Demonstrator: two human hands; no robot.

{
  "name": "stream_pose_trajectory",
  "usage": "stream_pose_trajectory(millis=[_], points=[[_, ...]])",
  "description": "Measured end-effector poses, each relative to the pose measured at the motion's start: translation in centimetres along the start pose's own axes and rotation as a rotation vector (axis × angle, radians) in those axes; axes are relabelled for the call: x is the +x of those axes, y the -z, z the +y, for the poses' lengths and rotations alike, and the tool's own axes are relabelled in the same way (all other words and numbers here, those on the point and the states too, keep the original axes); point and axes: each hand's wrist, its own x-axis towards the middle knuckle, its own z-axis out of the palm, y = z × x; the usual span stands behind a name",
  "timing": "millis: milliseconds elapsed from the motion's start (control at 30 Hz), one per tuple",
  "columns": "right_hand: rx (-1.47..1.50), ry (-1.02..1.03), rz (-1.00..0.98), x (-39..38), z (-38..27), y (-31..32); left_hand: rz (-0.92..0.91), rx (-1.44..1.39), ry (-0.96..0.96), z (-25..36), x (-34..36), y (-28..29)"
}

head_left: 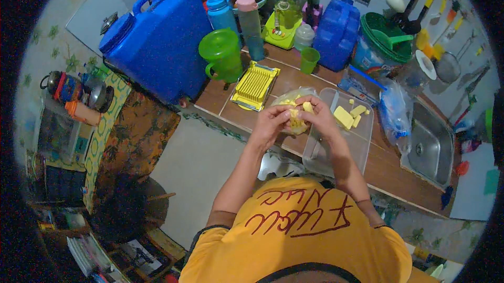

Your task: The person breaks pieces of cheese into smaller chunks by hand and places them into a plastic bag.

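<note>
Yellow chunk (pixel 297 120), a pale piece of food, sits pinched between both hands above the front edge of a wooden counter (pixel 391 170). The left hand (pixel 270 124) closes on it from the left and the right hand (pixel 317 115) from the right, fingertips meeting around it, so neither hand is clearly nearer; how its long axis lies cannot be told, since the fingers hide most of it. Directly behind the hands lies a clear bag (pixel 286 96) with more yellow pieces, and just to the right a clear tub (pixel 362 144) holds a few cut yellow slabs (pixel 344 116). Farther back on the left lies a yellow slicer (pixel 254 86) with a wire grid, with a green jug (pixel 223 54) behind it and a small green cup (pixel 309 60) to its right. A big blue water container (pixel 157 41) stands at the far left of the counter, and a steel sink (pixel 433 146) is set in at the right end.
</note>
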Motion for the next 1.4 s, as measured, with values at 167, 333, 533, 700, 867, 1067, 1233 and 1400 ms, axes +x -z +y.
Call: stream_pose_trajectory(millis=[167, 333, 533, 700, 867, 1067, 1233, 1400], points=[[-0.044, -0.133, 0.123, 1.1, 2.1, 2.0, 0.026, -0.121, 0.049, -0.5, 1.2, 1.3], [-0.534, 0.15, 0.242, 2.1, 4.7, 3.2, 0.072, -0.134, 0.101, -0.9, 1.6, 1.7], [-0.654, 0.086, 0.258, 2.5, 4.7, 3.1, 0.247, 0.441, 0.008, -2.3, 2.5, 3.5], [-0.224, -0.129, 0.224, 1.8, 2.3, 3.4, 0.254, 0.654, -0.11, -2.3, 2.3, 3.0], [0.412, -0.148, 0.137, -0.1, 0.8, 3.7, 0.279, 0.763, -0.245, -3.4, 2.9, 4.0], [0.2, -0.136, 0.16, -2.8, 0.7, 3.9, 0.119, 0.626, -0.132, -2.1, 0.9, -0.7], [0.116, -0.108, 0.093, -4.8, -0.9, 3.1, -0.011, 0.331, 0.089, -2.3, -0.5, -3.8], [-0.089, -0.081, 0.007, -6.2, -0.8, 4.6, 0.041, 0.309, 0.046, -4.0, -1.4, -5.4]])
